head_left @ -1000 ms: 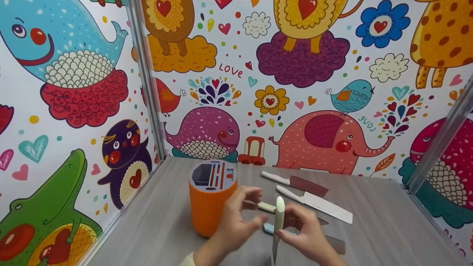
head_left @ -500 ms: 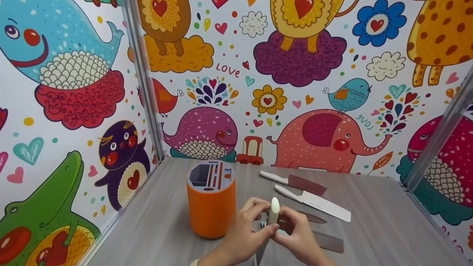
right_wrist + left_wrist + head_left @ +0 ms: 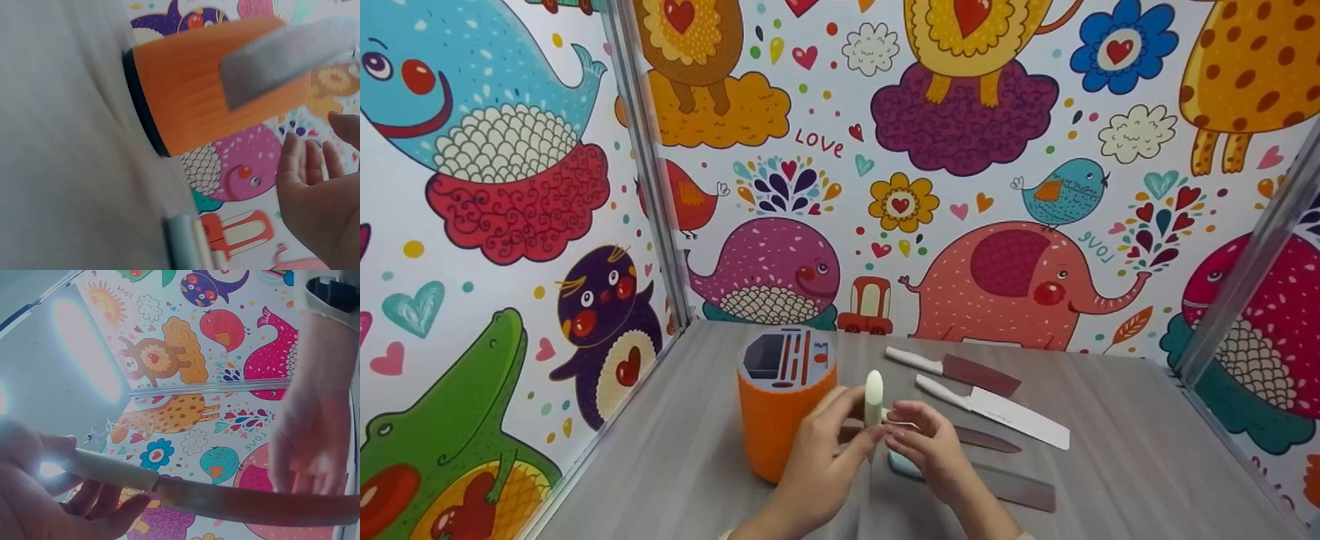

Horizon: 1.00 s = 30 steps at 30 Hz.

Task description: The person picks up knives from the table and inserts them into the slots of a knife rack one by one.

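Observation:
My left hand (image 3: 823,459) grips a knife by its pale green handle (image 3: 874,396), the handle's end up and the blade down. In the left wrist view the knife blade (image 3: 253,500) stretches past the left fingers towards my right hand (image 3: 312,433). Just right of the handle, in the head view, the right hand (image 3: 936,448) hovers with fingers loosely bent and holds nothing; in the right wrist view its fingers are apart from the blade (image 3: 270,67). An orange knife block (image 3: 780,427) with a slotted grey top stands left of the knife, partly behind the left hand.
Several knives lie on the table at right: a knife with a reddish blade (image 3: 981,375), a white broad-bladed knife (image 3: 1024,416), a narrow dark-bladed knife (image 3: 990,439) and a blue-handled cleaver (image 3: 1020,486). Printed panels (image 3: 877,247) enclose the table.
The knife passed from the right hand to the left. Half a second ago both hands were on its handle. The left hand has since shifted it leftward, and the right fingers have come off.

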Available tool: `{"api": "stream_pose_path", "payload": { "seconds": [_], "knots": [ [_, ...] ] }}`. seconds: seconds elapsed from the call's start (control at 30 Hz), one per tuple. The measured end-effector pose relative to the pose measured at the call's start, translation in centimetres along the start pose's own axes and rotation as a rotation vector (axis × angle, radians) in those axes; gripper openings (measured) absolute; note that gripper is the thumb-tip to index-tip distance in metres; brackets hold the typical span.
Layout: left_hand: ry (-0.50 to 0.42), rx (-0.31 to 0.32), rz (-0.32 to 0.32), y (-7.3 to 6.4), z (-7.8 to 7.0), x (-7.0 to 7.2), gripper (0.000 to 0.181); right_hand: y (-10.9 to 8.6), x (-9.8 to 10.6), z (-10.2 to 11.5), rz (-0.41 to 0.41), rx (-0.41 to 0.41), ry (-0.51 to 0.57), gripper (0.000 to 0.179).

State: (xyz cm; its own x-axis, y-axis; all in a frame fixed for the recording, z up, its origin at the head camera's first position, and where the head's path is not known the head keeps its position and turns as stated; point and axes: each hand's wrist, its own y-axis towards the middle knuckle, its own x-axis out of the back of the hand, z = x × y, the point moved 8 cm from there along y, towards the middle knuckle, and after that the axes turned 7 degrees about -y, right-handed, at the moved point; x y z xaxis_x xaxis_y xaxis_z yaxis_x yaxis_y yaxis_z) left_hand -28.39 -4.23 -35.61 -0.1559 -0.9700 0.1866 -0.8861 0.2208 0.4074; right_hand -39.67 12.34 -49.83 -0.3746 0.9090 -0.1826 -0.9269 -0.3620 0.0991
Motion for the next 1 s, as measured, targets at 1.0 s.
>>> {"api": "stream_pose_path", "payload": {
  "seconds": [1.0],
  "knots": [
    [-0.095, -0.098, -0.403, -3.6, -5.3, 6.8, 0.039, 6.6, -6.8, -7.0, 0.086, 0.138, -0.316, 0.099]
  ]
}}
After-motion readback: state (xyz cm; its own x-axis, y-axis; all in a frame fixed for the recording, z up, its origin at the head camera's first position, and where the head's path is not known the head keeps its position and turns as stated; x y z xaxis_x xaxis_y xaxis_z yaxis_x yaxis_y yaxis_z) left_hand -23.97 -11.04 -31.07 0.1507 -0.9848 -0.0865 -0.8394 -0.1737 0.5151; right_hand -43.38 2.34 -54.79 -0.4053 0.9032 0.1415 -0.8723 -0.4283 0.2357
